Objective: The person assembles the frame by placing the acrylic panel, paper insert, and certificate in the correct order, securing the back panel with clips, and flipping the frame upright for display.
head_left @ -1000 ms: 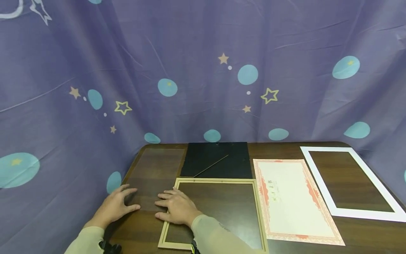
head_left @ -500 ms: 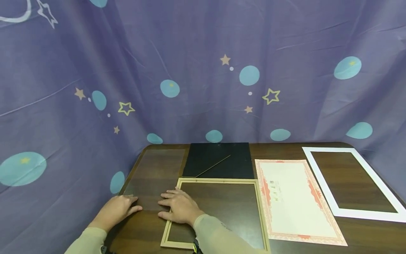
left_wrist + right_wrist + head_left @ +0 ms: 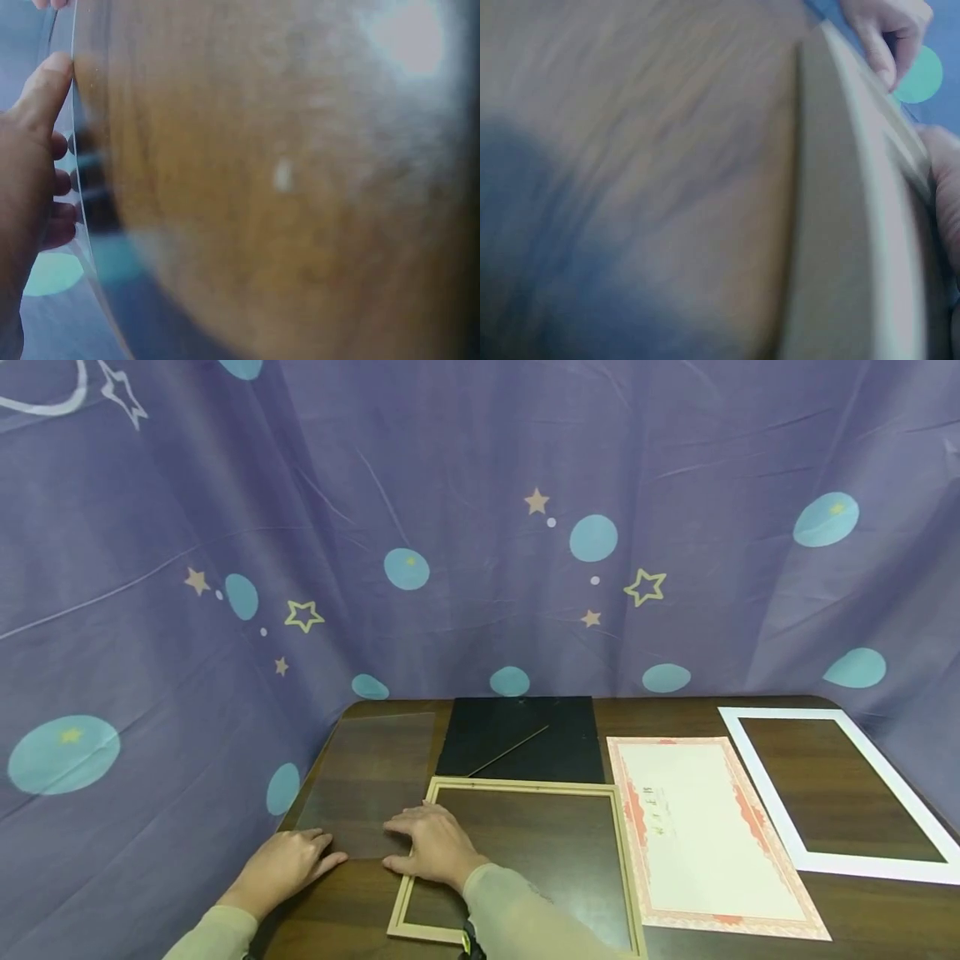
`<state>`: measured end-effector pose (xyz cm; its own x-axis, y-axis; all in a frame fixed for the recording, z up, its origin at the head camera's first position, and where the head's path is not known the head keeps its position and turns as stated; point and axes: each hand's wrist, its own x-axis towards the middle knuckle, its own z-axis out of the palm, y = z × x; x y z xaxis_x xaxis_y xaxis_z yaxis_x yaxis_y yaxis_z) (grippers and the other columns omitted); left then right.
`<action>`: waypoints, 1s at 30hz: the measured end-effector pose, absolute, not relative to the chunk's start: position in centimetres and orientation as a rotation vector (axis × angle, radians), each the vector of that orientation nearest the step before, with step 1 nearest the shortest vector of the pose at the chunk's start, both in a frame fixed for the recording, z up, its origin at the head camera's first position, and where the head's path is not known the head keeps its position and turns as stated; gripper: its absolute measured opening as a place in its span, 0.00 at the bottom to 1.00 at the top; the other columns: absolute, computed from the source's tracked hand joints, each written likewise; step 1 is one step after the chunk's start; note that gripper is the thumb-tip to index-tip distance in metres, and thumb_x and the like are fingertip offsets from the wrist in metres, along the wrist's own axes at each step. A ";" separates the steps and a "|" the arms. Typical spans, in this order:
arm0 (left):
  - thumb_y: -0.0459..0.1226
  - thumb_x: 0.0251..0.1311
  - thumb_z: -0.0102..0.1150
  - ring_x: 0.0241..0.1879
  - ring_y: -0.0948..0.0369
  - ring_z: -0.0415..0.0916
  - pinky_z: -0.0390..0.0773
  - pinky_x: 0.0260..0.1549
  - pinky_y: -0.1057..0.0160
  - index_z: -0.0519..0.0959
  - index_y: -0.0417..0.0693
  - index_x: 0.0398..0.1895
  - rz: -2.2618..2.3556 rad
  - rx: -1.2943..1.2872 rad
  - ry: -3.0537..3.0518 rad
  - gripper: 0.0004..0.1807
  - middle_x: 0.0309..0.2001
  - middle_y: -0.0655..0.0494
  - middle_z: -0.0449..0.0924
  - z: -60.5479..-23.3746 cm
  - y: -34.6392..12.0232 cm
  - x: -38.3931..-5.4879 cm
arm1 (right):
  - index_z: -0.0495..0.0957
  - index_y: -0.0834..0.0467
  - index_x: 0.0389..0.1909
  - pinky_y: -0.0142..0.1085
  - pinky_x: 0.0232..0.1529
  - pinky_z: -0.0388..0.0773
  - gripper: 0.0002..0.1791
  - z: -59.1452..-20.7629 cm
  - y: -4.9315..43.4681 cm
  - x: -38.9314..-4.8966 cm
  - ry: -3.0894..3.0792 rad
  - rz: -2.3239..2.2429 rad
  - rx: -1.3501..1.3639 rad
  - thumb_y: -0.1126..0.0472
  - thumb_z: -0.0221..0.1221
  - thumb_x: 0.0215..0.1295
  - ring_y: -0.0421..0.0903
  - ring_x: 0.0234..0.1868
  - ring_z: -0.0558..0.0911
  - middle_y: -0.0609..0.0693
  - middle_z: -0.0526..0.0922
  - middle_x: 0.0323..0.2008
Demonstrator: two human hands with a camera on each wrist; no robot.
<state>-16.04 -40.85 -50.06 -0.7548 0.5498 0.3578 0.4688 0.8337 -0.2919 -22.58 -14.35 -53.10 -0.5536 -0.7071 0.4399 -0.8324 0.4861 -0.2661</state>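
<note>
A clear sheet point(image 3: 367, 777) lies at the left of the table. My left hand point(image 3: 281, 867) is at its near left corner, fingers bent; in the left wrist view, the thumb and fingertips pinch along the sheet's edge. My right hand point(image 3: 437, 846) lies over the left rail of a pale wooden picture frame point(image 3: 525, 785), its fingers stretched toward the sheet's near right corner. That frame also fills part of the right wrist view, which is blurred.
Behind the picture frame lies a black board point(image 3: 517, 735) with a thin stick point(image 3: 508, 750) across it. To the right are a red-bordered certificate point(image 3: 705, 835) and a white mat border point(image 3: 862, 862). A purple curtain point(image 3: 480, 527) hangs behind the brown table point(image 3: 337, 918).
My left hand has come back from the sheet's left side to its near corner, its fingers now bent. The sheet has turned slightly. My right hand has stayed over the frame, fingers drawn closer together.
</note>
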 end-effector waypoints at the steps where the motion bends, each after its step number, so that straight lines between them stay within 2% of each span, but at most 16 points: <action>1: 0.53 0.50 0.69 0.25 0.55 0.83 0.81 0.21 0.59 0.86 0.39 0.30 0.231 -0.761 -2.562 0.23 0.29 0.47 0.85 -50.1 -40.9 -16.0 | 0.80 0.43 0.55 0.37 0.62 0.67 0.27 -53.0 -14.4 -22.6 -2.458 0.677 1.294 0.37 0.63 0.56 0.35 0.56 0.76 0.36 0.80 0.53; 5: 0.55 0.44 0.72 0.26 0.57 0.83 0.81 0.23 0.61 0.85 0.41 0.30 0.051 -0.683 -2.555 0.25 0.29 0.51 0.85 -50.4 -41.4 -16.0 | 0.80 0.43 0.55 0.30 0.52 0.74 0.30 -52.0 -14.5 -22.9 -2.458 0.595 1.318 0.36 0.66 0.52 0.32 0.50 0.79 0.36 0.82 0.50; 9: 0.57 0.38 0.75 0.28 0.58 0.82 0.81 0.25 0.62 0.85 0.42 0.35 -0.143 -0.524 -2.602 0.29 0.31 0.53 0.85 -50.7 -41.7 -16.0 | 0.80 0.44 0.54 0.27 0.43 0.78 0.27 -50.6 -14.7 -23.1 -2.464 0.343 1.455 0.37 0.63 0.56 0.32 0.44 0.82 0.37 0.83 0.48; 11: 0.57 0.37 0.75 0.29 0.59 0.81 0.81 0.26 0.62 0.85 0.43 0.35 -0.184 -0.487 -2.610 0.30 0.32 0.55 0.84 -50.8 -41.9 -15.9 | 0.83 0.44 0.45 0.25 0.33 0.77 0.18 -50.2 -14.8 -23.0 -2.431 0.203 1.531 0.39 0.62 0.60 0.29 0.32 0.81 0.37 0.85 0.38; 13: 0.58 0.36 0.76 0.29 0.59 0.80 0.80 0.26 0.61 0.85 0.44 0.35 -0.185 -0.477 -2.605 0.30 0.32 0.55 0.83 -50.9 -42.0 -15.9 | 0.81 0.43 0.31 0.25 0.24 0.72 0.10 -50.0 -14.9 -22.9 -2.367 0.103 1.592 0.42 0.60 0.62 0.28 0.21 0.74 0.35 0.82 0.26; 16: 0.59 0.34 0.76 0.30 0.57 0.80 0.81 0.27 0.57 0.85 0.43 0.35 -0.190 -0.445 -2.604 0.32 0.33 0.54 0.83 -50.9 -42.1 -15.7 | 0.71 0.44 0.18 0.27 0.17 0.62 0.16 -49.9 -15.0 -22.8 -2.303 0.039 1.637 0.45 0.59 0.64 0.30 0.14 0.63 0.35 0.72 0.16; 18: 0.61 0.33 0.75 0.32 0.54 0.80 0.81 0.28 0.54 0.84 0.42 0.37 -0.201 -0.388 -2.619 0.35 0.35 0.51 0.82 -50.9 -42.2 -15.6 | 0.70 0.44 0.17 0.26 0.17 0.62 0.17 -49.9 -15.0 -22.8 -2.278 0.042 1.653 0.46 0.59 0.65 0.30 0.13 0.63 0.35 0.72 0.15; 20: 0.63 0.33 0.74 0.34 0.50 0.80 0.80 0.30 0.49 0.84 0.40 0.40 -0.220 -0.313 -2.648 0.38 0.39 0.47 0.81 -50.9 -42.3 -15.5 | 0.75 0.44 0.19 0.25 0.17 0.65 0.15 -50.1 -14.9 -22.8 -2.260 0.060 1.656 0.47 0.59 0.65 0.28 0.14 0.65 0.34 0.76 0.17; 23: 0.65 0.34 0.72 0.38 0.44 0.79 0.80 0.32 0.45 0.83 0.40 0.43 -0.256 -0.207 -2.688 0.42 0.44 0.42 0.79 -51.1 -42.3 -15.2 | 0.84 0.43 0.28 0.23 0.22 0.71 0.09 -50.6 -14.7 -22.8 -2.227 0.124 1.639 0.49 0.59 0.66 0.26 0.19 0.74 0.34 0.83 0.25; 26: 0.64 0.36 0.72 0.42 0.41 0.78 0.78 0.35 0.41 0.82 0.38 0.45 -0.317 -0.149 -2.717 0.41 0.47 0.40 0.78 -51.1 -42.1 -14.9 | 0.86 0.43 0.36 0.20 0.30 0.75 0.06 -51.3 -14.5 -22.8 -2.230 0.288 1.616 0.50 0.61 0.65 0.26 0.27 0.80 0.33 0.85 0.32; 30: 0.61 0.39 0.72 0.46 0.40 0.76 0.76 0.41 0.40 0.81 0.39 0.46 -0.422 -0.109 -2.742 0.39 0.48 0.40 0.77 -51.0 -41.6 -14.8 | 0.86 0.46 0.35 0.18 0.36 0.74 0.08 -52.1 -14.3 -22.9 -2.228 0.537 1.577 0.48 0.63 0.62 0.26 0.32 0.81 0.35 0.86 0.34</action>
<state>-14.81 -41.58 -51.04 -0.9310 0.0203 0.3645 0.1290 0.9523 0.2764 -22.87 -14.25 -52.15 -0.3139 -0.8108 0.4940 -0.9469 0.3057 -0.0999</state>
